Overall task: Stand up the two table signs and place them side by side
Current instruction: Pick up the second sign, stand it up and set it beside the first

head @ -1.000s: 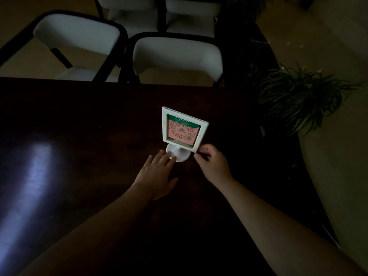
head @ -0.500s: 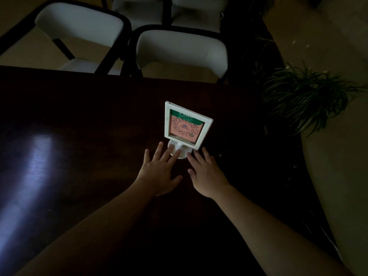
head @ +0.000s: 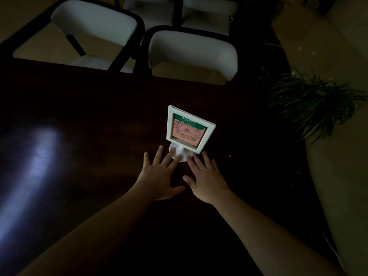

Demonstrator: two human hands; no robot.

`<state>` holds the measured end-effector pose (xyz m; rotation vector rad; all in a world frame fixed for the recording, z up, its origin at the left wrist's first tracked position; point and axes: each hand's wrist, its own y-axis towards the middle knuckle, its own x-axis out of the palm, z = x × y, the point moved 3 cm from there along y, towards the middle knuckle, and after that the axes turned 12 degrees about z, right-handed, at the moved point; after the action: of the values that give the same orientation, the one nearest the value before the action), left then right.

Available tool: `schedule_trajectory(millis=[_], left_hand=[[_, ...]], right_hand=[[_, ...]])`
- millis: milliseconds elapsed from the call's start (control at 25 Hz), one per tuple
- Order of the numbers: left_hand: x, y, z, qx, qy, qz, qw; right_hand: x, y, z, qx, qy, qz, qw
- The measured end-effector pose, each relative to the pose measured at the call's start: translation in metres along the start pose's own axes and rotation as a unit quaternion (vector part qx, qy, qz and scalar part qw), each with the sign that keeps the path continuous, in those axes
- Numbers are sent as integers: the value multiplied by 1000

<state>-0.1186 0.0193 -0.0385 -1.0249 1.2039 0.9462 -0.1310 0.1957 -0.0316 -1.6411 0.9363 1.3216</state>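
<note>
One table sign (head: 188, 130) stands upright on the dark wooden table (head: 89, 108): a white frame with a green and pink QR card on a round white base (head: 180, 155). My left hand (head: 159, 176) lies flat with fingers spread, its fingertips resting on the base's front left edge. My right hand (head: 207, 178) is flat and spread beside it, fingertips at the base's front right edge. Neither hand grips anything. No second sign shows in this dim view.
Two white-cushioned chairs with black frames, one (head: 93, 26) at left and one (head: 191, 50) behind the sign, stand along the table's far edge. A potted plant (head: 310, 104) sits past the table's right edge. Bright glare (head: 35, 166) lies on the tabletop's left side.
A second ago my right hand pinched the frame's lower right corner; it has let go and flattened beside the base. My left hand spread its fingers. The sign stays upright.
</note>
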Motion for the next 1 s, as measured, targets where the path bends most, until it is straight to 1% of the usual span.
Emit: schedule_trajectory(millis=[240, 680, 840, 1000], left_hand=[[-2, -35, -27, -3, 0, -16, 1000], [-11, -99, -76, -2, 5, -42, 999], [-13, -123, -90, -13, 11, -53, 998], [-16, -146, -94, -44, 20, -61, 997]], right_hand=[[1, -7, -40, -23, -10, -9, 1000], [0, -21, -124, -12, 11, -33, 999], [1, -27, -149, -24, 17, -44, 999], [3, -32, -166, -48, 37, -45, 997]])
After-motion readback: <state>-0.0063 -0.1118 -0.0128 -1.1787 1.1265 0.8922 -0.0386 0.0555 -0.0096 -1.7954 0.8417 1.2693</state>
